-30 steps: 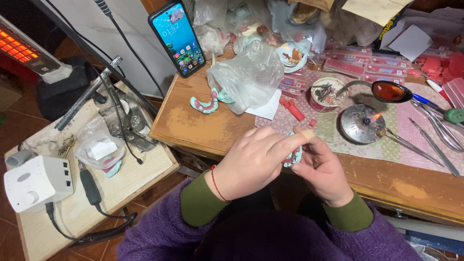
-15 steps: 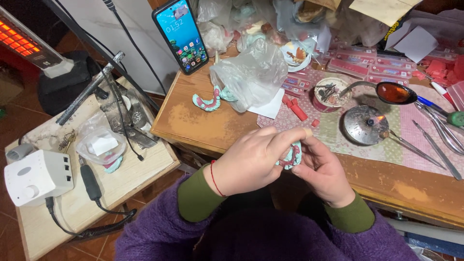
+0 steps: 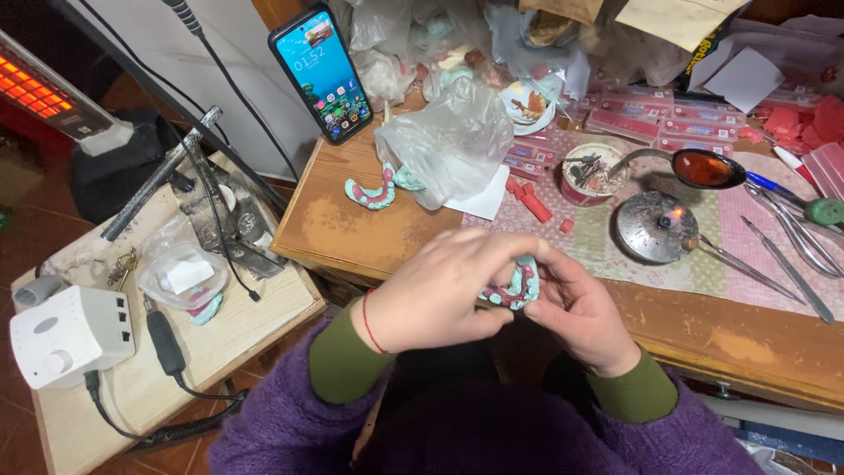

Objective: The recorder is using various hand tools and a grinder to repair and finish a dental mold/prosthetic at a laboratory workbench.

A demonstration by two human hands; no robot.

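Both my hands meet just in front of the wooden workbench (image 3: 369,233), pinching a small teal and pink horseshoe-shaped dental cast (image 3: 514,288). My left hand (image 3: 444,295) covers its left side with fingers curled over the top. My right hand (image 3: 580,312) grips its right edge with thumb and fingertips. A red thread circles my left wrist. A second teal and pink cast (image 3: 374,191) lies on the bench beside a crumpled clear plastic bag (image 3: 448,141).
A phone (image 3: 321,72) leans at the bench's back left. A small lit burner (image 3: 658,227), a spoon-shaped ladle (image 3: 703,169), metal hand tools (image 3: 791,242), red wax pieces (image 3: 532,204) and a small dish (image 3: 587,171) crowd the right. A white control box (image 3: 66,336) sits on the low side table; a glowing heater (image 3: 40,88) stands beyond.
My hands have turned the cast slightly between the fingers, and the view has shifted a little. Nothing on the bench has moved.
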